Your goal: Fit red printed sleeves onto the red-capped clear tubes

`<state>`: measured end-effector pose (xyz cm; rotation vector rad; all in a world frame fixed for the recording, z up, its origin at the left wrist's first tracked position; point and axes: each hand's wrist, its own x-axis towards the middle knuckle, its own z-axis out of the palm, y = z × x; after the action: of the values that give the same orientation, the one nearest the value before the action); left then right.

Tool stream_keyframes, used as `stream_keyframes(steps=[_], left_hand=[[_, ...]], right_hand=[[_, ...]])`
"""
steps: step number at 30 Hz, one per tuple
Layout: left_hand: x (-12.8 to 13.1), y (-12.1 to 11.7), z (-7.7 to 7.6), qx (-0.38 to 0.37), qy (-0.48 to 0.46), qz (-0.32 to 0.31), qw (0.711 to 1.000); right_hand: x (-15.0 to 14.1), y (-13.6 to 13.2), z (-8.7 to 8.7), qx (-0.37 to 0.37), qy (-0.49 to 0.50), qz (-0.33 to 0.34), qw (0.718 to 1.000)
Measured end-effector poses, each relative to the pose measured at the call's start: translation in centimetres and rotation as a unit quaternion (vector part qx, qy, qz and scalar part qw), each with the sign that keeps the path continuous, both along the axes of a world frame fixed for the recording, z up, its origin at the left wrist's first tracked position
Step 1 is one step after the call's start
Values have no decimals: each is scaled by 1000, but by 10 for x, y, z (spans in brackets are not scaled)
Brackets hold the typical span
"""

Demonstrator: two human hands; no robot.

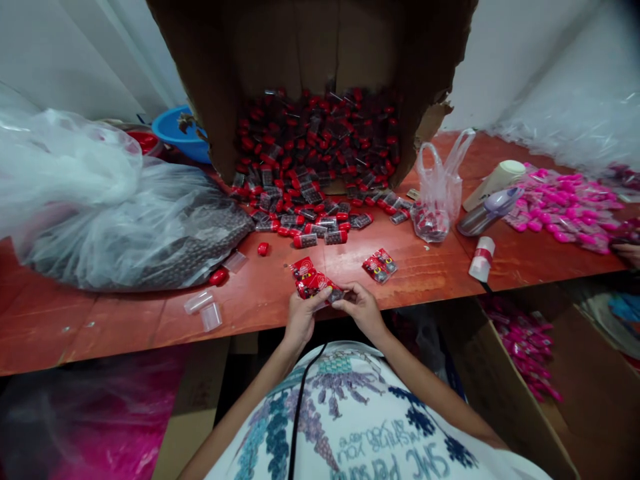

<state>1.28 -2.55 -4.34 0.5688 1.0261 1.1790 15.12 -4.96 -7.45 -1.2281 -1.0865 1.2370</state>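
At the table's front edge, my left hand [301, 315] pinches a strip of red printed packets [311, 281] between thumb and fingers. My right hand [365, 309] is closed on the strip's right end, where a dark part shows at the fingertips. Two more red printed packets [379, 265] lie flat just beyond my right hand. Ahead of my hands are several clear tubes with red caps and dark beads [306, 240], spilling out of a cardboard box [320, 47]. A loose red cap [263, 249] sits to the left of the strip.
A clear bag of dark beads [150, 227] fills the left, near empty clear tubes [211, 317]. On the right stand a small plastic bag [438, 193], a light cup [495, 183], a white roll [482, 259] and a pink-capped pile [560, 207]. Another person's hand [627, 253] shows far right.
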Motion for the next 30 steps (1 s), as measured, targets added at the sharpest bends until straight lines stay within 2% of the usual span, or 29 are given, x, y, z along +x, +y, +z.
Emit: stream_keyframes(steps=[5, 10, 13, 19, 26, 28, 30], left_hand=[[1, 0, 1, 0, -8, 29, 1000], [0, 0, 1, 1, -8, 23, 1000], [0, 0, 1, -3, -10, 30, 999], [3, -3, 0, -17, -13, 21, 1000], [3, -2, -4, -21, -26, 11, 999], [2, 0, -4, -34, -33, 16, 999], [1, 2, -2, -53, -33, 7, 998]], right_hand=[[-5, -4, -4, 23, -60, -41, 997], [-1, -4, 8, 115, -138, 26, 983], [1, -4, 9, 143, -165, 43, 975], [2, -8, -3, 133, -170, 0, 976], [7, -4, -3, 78, -123, -2, 989], [18, -2, -3, 71, -139, -33, 987], [31, 0, 0, 85, -198, -87, 973]])
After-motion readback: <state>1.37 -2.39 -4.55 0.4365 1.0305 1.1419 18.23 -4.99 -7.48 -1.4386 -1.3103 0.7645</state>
